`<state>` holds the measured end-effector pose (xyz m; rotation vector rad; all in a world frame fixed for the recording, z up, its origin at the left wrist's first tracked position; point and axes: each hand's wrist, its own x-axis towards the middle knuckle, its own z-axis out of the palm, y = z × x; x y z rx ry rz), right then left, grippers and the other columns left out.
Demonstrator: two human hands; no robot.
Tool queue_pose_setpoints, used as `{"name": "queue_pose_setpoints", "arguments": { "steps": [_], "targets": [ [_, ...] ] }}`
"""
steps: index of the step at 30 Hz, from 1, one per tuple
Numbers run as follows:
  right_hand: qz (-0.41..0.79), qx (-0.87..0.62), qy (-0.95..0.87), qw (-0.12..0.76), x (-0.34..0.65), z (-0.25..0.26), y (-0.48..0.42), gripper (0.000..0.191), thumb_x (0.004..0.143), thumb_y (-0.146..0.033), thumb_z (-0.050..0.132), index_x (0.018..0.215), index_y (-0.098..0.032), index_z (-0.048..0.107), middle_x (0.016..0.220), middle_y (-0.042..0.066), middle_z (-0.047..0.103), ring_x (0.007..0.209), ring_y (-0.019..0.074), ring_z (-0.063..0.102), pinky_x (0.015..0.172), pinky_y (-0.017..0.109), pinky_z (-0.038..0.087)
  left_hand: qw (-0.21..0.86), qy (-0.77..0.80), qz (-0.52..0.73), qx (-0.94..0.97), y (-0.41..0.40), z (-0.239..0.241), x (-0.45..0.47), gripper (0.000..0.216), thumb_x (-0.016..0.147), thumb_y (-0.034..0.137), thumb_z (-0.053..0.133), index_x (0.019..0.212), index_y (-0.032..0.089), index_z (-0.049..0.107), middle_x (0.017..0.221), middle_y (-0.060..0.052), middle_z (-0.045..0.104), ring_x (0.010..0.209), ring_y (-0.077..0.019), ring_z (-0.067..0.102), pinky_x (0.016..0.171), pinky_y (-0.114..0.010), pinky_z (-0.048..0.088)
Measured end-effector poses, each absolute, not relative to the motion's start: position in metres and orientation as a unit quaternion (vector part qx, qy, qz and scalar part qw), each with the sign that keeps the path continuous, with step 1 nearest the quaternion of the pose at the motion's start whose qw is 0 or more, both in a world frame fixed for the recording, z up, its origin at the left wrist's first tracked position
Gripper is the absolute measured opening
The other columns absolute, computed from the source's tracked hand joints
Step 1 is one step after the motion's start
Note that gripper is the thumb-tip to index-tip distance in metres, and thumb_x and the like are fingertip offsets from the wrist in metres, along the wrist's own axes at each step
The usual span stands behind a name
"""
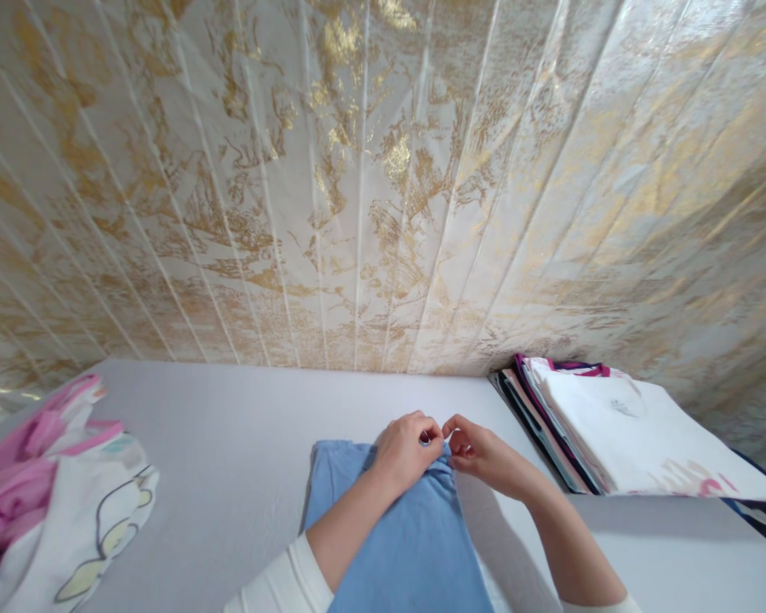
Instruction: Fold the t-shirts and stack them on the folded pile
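Note:
A light blue garment (pixel 408 545) lies on the white surface in front of me, partly hidden under my left forearm. At its far right corner my left hand (pixel 408 451) pinches the bunched cloth between thumb and fingers. Close beside it, my right hand (pixel 485 455) has its fingers curled on the same corner, gripping the gathered blue fabric. The fingertips of both hands nearly meet there. The garment's far left corner lies flat, and its near end runs out of the bottom of the view.
On the right stands a stack of folded clothes (pixel 613 434), a white printed shirt on top. A loose heap of pink and white clothing (pixel 57 502) lies at the left. Behind the white surface (pixel 230 460) rises a wall (pixel 357 187) covered with gold-patterned sheeting.

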<state>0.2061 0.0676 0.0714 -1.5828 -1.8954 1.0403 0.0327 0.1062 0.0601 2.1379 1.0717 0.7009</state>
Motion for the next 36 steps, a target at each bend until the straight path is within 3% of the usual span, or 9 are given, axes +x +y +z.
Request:
{"name": "queue_pose_setpoints", "arguments": {
  "steps": [11,20,25,28,33,36],
  "targets": [
    [0.388,-0.566,-0.684,0.248,0.207,0.065,0.071,0.018,0.075,-0.022,0.057,0.093,-0.02,0.057,0.07,-0.003,0.059,0.068,0.0146,0.054,0.065,0.025,0.04,0.311,0.407,0.212,0.833,0.111,0.063,0.022,0.022,0.09,0.026,0.051,0.087,0.022,0.073,0.088,-0.002,0.074,0.082,-0.0186,0.065,0.073,-0.025,0.045],
    [0.347,-0.578,-0.702,0.231,0.212,0.05,0.077,0.01,0.078,-0.025,0.054,0.083,-0.018,0.06,0.07,-0.001,0.061,0.067,0.0143,0.054,0.063,0.023,0.039,0.249,0.443,0.133,0.851,0.11,0.076,0.012,0.02,0.083,0.015,0.056,0.089,0.023,0.074,0.094,-0.003,0.074,0.094,-0.0221,0.064,0.084,-0.03,0.045],
    [0.303,-0.607,-0.699,0.227,0.21,0.054,0.077,0.011,0.076,-0.024,0.053,0.083,-0.018,0.06,0.072,0.001,0.062,0.067,0.0163,0.055,0.063,0.026,0.039,0.224,0.462,0.114,0.85,0.107,0.072,0.016,0.02,0.086,0.014,0.054,0.09,0.022,0.072,0.096,-0.005,0.074,0.096,-0.022,0.065,0.086,-0.03,0.045],
    [0.267,-0.619,-0.702,0.23,0.205,0.065,0.074,0.014,0.082,-0.028,0.05,0.086,-0.02,0.059,0.076,0.002,0.063,0.07,0.0174,0.056,0.066,0.027,0.039,0.22,0.466,0.108,0.85,0.109,0.072,0.015,0.018,0.09,0.018,0.053,0.093,0.022,0.07,0.097,-0.004,0.074,0.096,-0.0214,0.066,0.085,-0.03,0.046],
    [0.221,-0.659,-0.707,0.132,0.194,0.073,0.068,0.014,0.081,-0.033,0.057,0.079,-0.021,0.063,0.078,0.004,0.068,0.072,0.0186,0.06,0.064,0.026,0.038,0.213,0.467,0.102,0.852,0.11,0.079,0.011,0.03,0.099,0.025,0.038,0.099,0.02,0.068,0.098,-0.008,0.073,0.095,-0.0229,0.067,0.084,-0.033,0.046],
    [0.218,-0.661,-0.71,0.108,0.191,0.074,0.068,0.01,0.078,-0.029,0.061,0.077,-0.02,0.064,0.08,0.005,0.068,0.074,0.0189,0.061,0.064,0.026,0.039,0.216,0.451,0.1,0.86,0.107,0.084,0.009,0.024,0.097,0.034,0.047,0.102,0.021,0.066,0.098,-0.006,0.073,0.096,-0.0234,0.066,0.085,-0.034,0.045]
  ]
}}
